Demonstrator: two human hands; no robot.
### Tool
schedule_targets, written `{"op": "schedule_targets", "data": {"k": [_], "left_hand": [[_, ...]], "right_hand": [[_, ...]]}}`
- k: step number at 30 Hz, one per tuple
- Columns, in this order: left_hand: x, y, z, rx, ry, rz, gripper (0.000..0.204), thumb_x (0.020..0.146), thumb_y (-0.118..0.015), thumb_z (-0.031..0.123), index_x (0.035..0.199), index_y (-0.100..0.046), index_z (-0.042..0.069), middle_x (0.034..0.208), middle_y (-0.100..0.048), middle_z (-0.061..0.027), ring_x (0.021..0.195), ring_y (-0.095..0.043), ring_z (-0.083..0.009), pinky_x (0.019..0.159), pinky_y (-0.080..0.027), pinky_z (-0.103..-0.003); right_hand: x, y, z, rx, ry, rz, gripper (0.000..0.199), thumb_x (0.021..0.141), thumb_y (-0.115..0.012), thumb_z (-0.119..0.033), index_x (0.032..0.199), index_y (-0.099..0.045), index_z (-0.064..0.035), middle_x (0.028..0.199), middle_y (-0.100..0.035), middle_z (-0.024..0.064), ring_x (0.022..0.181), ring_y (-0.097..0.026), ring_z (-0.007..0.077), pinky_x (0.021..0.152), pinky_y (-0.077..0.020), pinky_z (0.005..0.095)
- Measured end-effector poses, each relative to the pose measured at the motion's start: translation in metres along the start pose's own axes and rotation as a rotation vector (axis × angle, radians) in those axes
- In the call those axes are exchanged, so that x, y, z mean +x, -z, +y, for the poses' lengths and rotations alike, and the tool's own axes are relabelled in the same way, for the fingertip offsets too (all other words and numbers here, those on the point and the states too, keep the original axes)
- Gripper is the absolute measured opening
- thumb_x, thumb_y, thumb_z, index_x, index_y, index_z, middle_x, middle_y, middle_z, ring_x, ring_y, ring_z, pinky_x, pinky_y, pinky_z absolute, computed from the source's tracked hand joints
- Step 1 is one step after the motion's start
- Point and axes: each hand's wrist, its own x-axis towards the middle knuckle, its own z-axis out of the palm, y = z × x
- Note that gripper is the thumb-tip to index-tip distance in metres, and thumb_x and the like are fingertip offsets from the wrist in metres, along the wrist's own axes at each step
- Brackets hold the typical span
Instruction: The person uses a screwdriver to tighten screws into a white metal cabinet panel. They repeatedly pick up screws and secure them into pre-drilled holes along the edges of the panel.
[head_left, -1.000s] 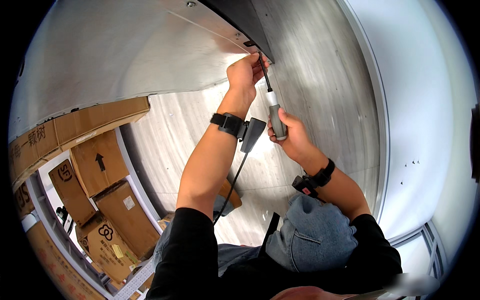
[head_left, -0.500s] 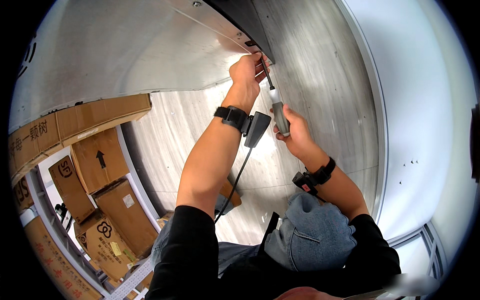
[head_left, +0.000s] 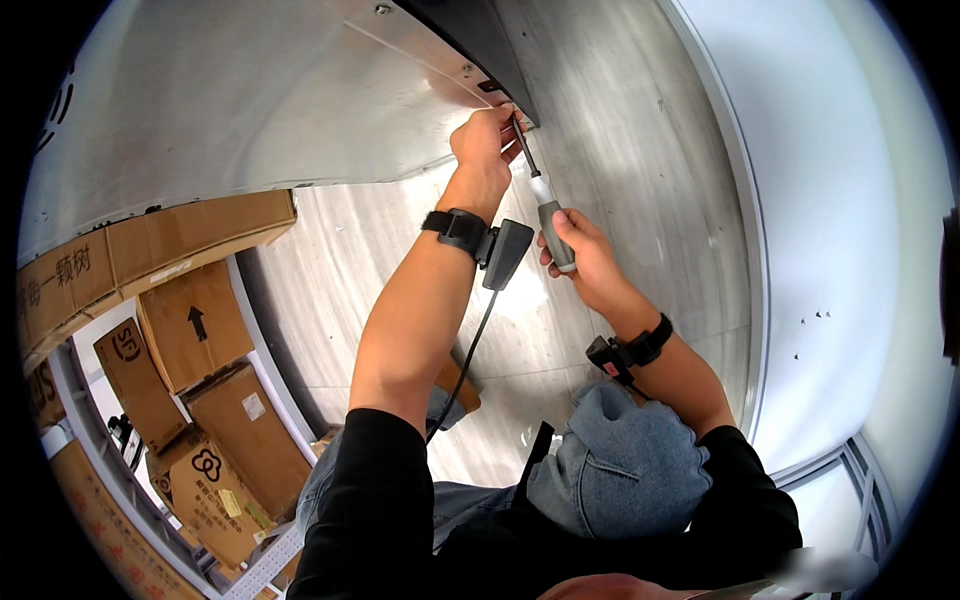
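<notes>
A large metal panel (head_left: pixel 250 90) with a dark edge strip (head_left: pixel 480 50) fills the upper left. My right hand (head_left: pixel 590 262) is wrapped round the grey handle of a screwdriver (head_left: pixel 556 235). Its dark shaft points up and away to the panel's lower corner. At that corner my left hand (head_left: pixel 487 135) is closed, thumb and forefinger pinched together around the shaft's tip. Whatever sits between those fingertips is hidden. Bolt heads (head_left: pixel 467 69) show along the panel's edge, near a small dark slot.
Cardboard boxes (head_left: pixel 195 325) fill a metal shelf rack (head_left: pixel 275 380) at the lower left. A white wall or panel (head_left: pixel 800 200) curves down the right side. Pale wood-look floor (head_left: pixel 630 120) lies between. My denim-covered knee (head_left: pixel 620 460) is below my right forearm.
The view has shifted slightly, so everything sits a little further left. Both hands keep their hold, and the screwdriver stays at the panel's corner.
</notes>
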Motion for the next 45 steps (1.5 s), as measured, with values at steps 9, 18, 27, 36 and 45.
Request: {"op": "schedule_targets", "data": {"k": [9, 18, 27, 36, 45], "left_hand": [[0.004, 0.007, -0.014, 0.047, -0.098, -0.022, 0.015, 0.087, -0.058, 0.011, 0.099, -0.061, 0.003, 0.090, -0.063, -0.0051, 0.078, -0.059, -0.0159, 0.072, -0.048, -0.030], [-0.011, 0.004, -0.035, 0.129, -0.147, -0.061, 0.017, 0.089, -0.055, 0.011, 0.103, -0.059, 0.003, 0.096, -0.061, -0.0066, 0.084, -0.059, -0.0176, 0.074, -0.047, -0.028], [-0.097, -0.091, -0.115, 0.362, -0.092, -0.543, 0.019, 0.089, -0.054, 0.005, 0.107, -0.059, 0.004, 0.089, -0.062, -0.0047, 0.075, -0.058, -0.0119, 0.065, -0.048, -0.024], [-0.190, -0.175, -0.260, 1.010, -0.746, -1.276, 0.026, 0.080, -0.066, 0.009, 0.106, -0.062, 0.004, 0.087, -0.065, -0.0062, 0.071, -0.060, -0.0147, 0.063, -0.048, -0.027], [-0.189, -0.184, -0.317, 1.354, -1.161, -1.159, 0.018, 0.080, -0.065, 0.011, 0.097, -0.065, 0.007, 0.086, -0.064, -0.0070, 0.071, -0.062, -0.0234, 0.064, -0.049, -0.035]], "right_hand": [[-0.015, 0.021, -0.003, -0.091, -0.047, 0.016, 0.028, 0.096, -0.047, -0.034, 0.102, -0.049, -0.0067, 0.082, -0.056, 0.0042, 0.068, -0.054, 0.0123, 0.057, -0.0420, 0.0262], [-0.036, 0.047, -0.004, -0.143, 0.024, 0.066, 0.032, 0.094, -0.050, -0.033, 0.104, -0.051, -0.0024, 0.082, -0.057, 0.0057, 0.065, -0.052, 0.0113, 0.053, -0.0403, 0.0249], [-0.149, 0.112, -0.015, -0.105, 0.288, 0.303, 0.028, 0.091, -0.057, -0.028, 0.106, -0.057, -0.0044, 0.077, -0.056, -0.0009, 0.062, -0.047, 0.0051, 0.051, -0.0363, 0.0205], [-0.277, 0.193, 0.078, 0.124, 0.570, 0.924, 0.020, 0.088, -0.060, -0.021, 0.101, -0.057, -0.0058, 0.072, -0.055, -0.0011, 0.056, -0.045, 0.0043, 0.046, -0.0336, 0.0191], [-0.290, 0.200, 0.127, 0.341, 0.614, 1.063, 0.021, 0.089, -0.059, -0.025, 0.097, -0.057, -0.0057, 0.073, -0.056, -0.0006, 0.056, -0.046, 0.0046, 0.047, -0.0338, 0.0191]]}}
